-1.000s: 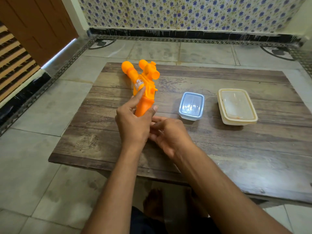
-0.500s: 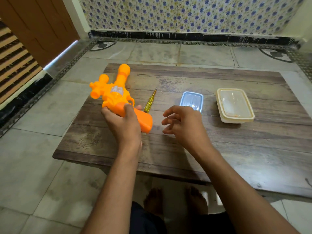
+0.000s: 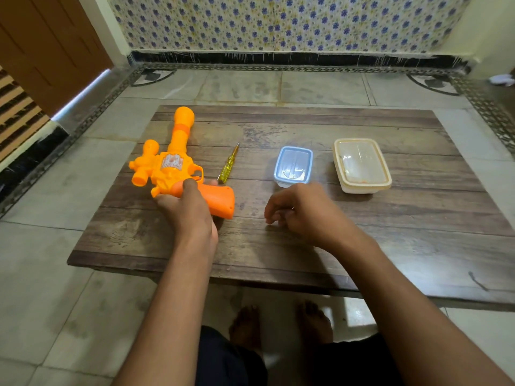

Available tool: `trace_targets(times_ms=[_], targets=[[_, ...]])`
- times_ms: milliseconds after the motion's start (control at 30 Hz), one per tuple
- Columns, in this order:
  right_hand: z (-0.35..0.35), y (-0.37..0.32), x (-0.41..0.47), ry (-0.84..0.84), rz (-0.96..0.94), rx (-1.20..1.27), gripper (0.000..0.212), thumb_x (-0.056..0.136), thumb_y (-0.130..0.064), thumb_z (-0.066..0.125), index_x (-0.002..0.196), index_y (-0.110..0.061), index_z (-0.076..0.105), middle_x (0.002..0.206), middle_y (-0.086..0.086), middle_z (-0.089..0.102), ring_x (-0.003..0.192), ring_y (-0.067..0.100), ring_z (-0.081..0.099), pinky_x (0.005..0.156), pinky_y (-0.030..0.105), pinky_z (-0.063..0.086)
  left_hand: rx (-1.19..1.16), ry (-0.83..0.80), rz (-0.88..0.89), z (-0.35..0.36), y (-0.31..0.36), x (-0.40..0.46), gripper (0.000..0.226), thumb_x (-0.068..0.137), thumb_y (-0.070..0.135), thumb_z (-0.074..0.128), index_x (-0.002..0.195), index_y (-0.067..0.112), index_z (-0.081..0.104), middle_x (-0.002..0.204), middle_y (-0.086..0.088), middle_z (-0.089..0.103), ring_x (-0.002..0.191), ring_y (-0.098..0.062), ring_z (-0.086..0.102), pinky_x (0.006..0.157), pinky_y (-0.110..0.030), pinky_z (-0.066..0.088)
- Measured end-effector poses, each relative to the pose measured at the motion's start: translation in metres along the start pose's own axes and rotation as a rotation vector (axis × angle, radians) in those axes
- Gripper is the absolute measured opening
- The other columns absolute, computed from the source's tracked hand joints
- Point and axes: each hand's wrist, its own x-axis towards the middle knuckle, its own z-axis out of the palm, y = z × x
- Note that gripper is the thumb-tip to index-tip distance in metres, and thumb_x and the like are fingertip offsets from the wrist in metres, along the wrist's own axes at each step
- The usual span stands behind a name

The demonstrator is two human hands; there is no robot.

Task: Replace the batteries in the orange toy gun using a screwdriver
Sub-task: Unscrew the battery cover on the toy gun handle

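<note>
Orange toy gun (image 3: 172,165) lies on its side at the left end of the wooden tabletop (image 3: 306,246), its long barrel pointing away toward the far edge and its darker orange grip angled toward the near right. A pale printed sticker shows on the body, and rounded knobs stick out on its left side. The left hand (image 3: 189,213) comes in from the near edge and grips the gun where the body meets the grip, the thumb laid over the top and the fingers wrapped underneath, mostly hidden.

Just to the right of the trigger guard lies a screwdriver (image 3: 229,164) with a clear yellow handle, flat on the wood, its metal tip pointing to the far side; it lies close to the gun, and whether they touch cannot be told.

The right hand (image 3: 302,211) hovers low over the middle of the tabletop, fingers loosely curled downward and holding nothing, well apart from the left hand. Just beyond its knuckles sits a small blue-lidded container (image 3: 293,166). Further right stands a larger cream-rimmed container (image 3: 361,165) with a cloudy lid, near the blue one but not touching.
</note>
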Motion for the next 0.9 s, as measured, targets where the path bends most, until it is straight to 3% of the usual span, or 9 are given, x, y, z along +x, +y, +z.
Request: trace_targets(times_ms=[100,200,300,433,533,600,800,900], targets=[[0.001,0.013,-0.002,-0.003,-0.009,0.058,0.026,0.085,0.001,0.072,0.088,-0.023,0.079,0.082,-0.008,0.076,0.080,0.002,0.070,0.081,0.020,0.056,-0.054,0.001,-0.029,0.001,0.002,-0.002,0.041,0.096,-0.002,0.048,0.135,0.008,0.045,0.084,-0.005,0.070,0.063,-0.021,0.072,0.074,-0.047,0.061],[0.005,0.023,-0.005,0.004,-0.014,0.157,0.023,0.086,-0.001,0.075,0.088,-0.024,0.076,0.082,-0.011,0.078,0.082,-0.003,0.072,0.087,0.028,0.058,-0.054,0.003,-0.043,0.001,0.005,-0.004,0.035,0.096,-0.003,0.047,0.128,0.013,0.046,0.085,-0.005,0.069,0.065,-0.023,0.072,0.074,-0.047,0.062],[0.007,0.027,-0.009,0.005,-0.026,0.179,0.026,0.087,0.003,0.072,0.092,-0.022,0.075,0.086,-0.010,0.078,0.086,-0.001,0.072,0.091,0.032,0.059,-0.054,-0.002,-0.058,0.001,0.007,-0.007,0.034,0.097,-0.002,0.047,0.125,0.016,0.044,0.077,0.000,0.071,0.066,-0.022,0.072,0.074,-0.045,0.062],[0.005,0.032,-0.009,0.001,0.000,0.286,0.040,0.088,0.016,0.055,0.094,-0.017,0.076,0.090,-0.003,0.079,0.088,0.008,0.075,0.086,0.039,0.062,-0.036,-0.015,-0.100,-0.001,0.007,-0.006,0.035,0.098,-0.001,0.046,0.129,0.016,0.042,0.088,-0.005,0.069,0.072,-0.025,0.073,0.076,-0.045,0.062],[0.001,0.037,-0.008,0.019,0.018,0.408,0.041,0.087,0.026,0.044,0.098,0.000,0.075,0.093,0.011,0.078,0.087,0.015,0.076,0.081,0.025,0.060,-0.035,-0.020,-0.180,-0.002,0.005,-0.006,0.041,0.099,0.000,0.048,0.137,0.014,0.041,0.093,-0.008,0.068,0.068,-0.020,0.073,0.079,-0.045,0.062],[-0.001,0.038,-0.008,0.021,0.024,0.447,0.039,0.089,0.026,0.043,0.099,0.004,0.074,0.094,0.015,0.078,0.088,0.020,0.076,0.081,0.022,0.060,-0.051,-0.028,-0.225,-0.001,0.005,-0.006,0.036,0.099,-0.002,0.046,0.132,0.014,0.042,0.096,-0.011,0.065,0.069,-0.019,0.070,0.081,-0.047,0.061],[-0.007,0.040,-0.010,0.010,0.032,0.403,0.038,0.091,0.022,0.047,0.100,-0.002,0.076,0.094,0.009,0.079,0.088,0.018,0.077,0.083,0.025,0.061,-0.021,-0.045,-0.246,0.000,0.006,-0.011,0.029,0.103,-0.002,0.045,0.122,0.018,0.038,0.091,-0.005,0.061,0.069,-0.015,0.066,0.080,-0.045,0.057],[-0.008,0.036,-0.010,0.020,0.022,0.349,0.030,0.094,0.014,0.055,0.099,-0.007,0.076,0.092,0.004,0.079,0.085,0.014,0.076,0.084,0.026,0.061,0.008,-0.053,-0.261,-0.002,0.004,-0.008,0.034,0.105,0.001,0.048,0.131,0.021,0.038,0.098,-0.001,0.059,0.080,-0.015,0.066,0.094,-0.051,0.055]])
